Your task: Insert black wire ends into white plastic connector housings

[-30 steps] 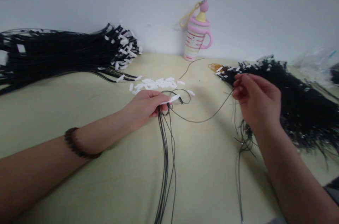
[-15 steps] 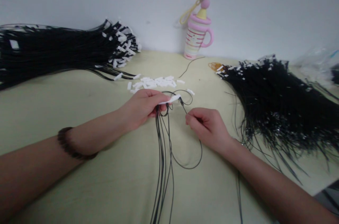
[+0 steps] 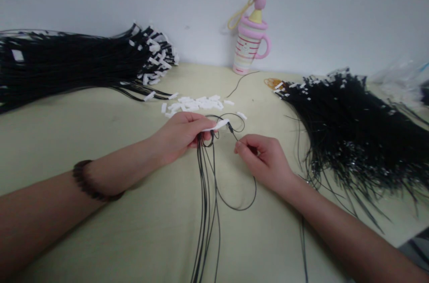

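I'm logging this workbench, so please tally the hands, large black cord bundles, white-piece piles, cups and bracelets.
Left hand and right hand: 2
Large black cord bundles: 2
White-piece pile: 1
Pink-handled cup: 1
Bracelet: 1
Total: 7

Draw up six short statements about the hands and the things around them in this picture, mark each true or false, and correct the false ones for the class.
1. The left hand holds a white piece. True.
2. The dark bracelet circles the right wrist. False: it circles the left wrist.
3. The right hand pinches a black cord. True.
4. The pink-handled cup lies on its side. False: it stands upright.
5. Loose white pieces lie on the table. True.
6. The two hands touch. False: they are apart.
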Available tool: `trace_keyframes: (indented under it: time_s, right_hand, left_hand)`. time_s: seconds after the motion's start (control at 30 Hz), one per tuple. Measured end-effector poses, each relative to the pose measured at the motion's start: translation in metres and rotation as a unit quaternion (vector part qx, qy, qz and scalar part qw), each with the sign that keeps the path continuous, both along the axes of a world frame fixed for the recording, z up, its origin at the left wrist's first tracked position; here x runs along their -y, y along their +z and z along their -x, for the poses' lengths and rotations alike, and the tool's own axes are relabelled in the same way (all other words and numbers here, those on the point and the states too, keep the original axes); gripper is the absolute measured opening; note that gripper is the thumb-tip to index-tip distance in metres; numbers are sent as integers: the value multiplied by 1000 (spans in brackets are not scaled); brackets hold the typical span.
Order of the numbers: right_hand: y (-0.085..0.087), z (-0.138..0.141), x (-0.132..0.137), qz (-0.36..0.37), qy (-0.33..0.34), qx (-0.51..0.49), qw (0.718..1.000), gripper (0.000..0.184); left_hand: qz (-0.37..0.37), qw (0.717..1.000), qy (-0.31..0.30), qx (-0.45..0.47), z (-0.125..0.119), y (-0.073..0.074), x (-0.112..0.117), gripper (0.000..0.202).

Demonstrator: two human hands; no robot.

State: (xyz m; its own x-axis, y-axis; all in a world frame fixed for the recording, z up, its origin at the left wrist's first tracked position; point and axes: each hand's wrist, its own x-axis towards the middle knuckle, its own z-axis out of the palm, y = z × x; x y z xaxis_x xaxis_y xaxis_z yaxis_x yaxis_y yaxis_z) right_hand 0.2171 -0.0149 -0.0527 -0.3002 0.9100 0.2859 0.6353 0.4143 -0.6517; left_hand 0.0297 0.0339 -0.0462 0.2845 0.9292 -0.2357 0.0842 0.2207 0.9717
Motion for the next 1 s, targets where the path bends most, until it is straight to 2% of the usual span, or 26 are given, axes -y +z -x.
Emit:
trace_keyframes:
  time_s: [0.2, 0.4, 0.67, 0.87, 1.0]
  right_hand:
    - [-5, 1, -1, 7, -51, -61, 997, 14]
    - [-4, 1, 1, 0, -30, -74, 997, 12]
    - [0, 3, 2, 27, -21, -94, 995, 15]
    - [-1, 6, 1, 96, -24, -154, 983, 17]
    - [-4, 8, 1, 110, -24, -182, 977, 17]
  left_hand:
    - [-2, 1000, 0, 17, 0, -1, 0, 21]
    - [-4, 1000, -9, 11, 0, 0, 1, 20]
    - [-10, 1000, -4, -8, -1, 1, 1, 18]
    - [-10, 1000, -4, -16, -1, 3, 2, 17]
    - [-16, 1000, -14, -22, -1, 1, 2, 18]
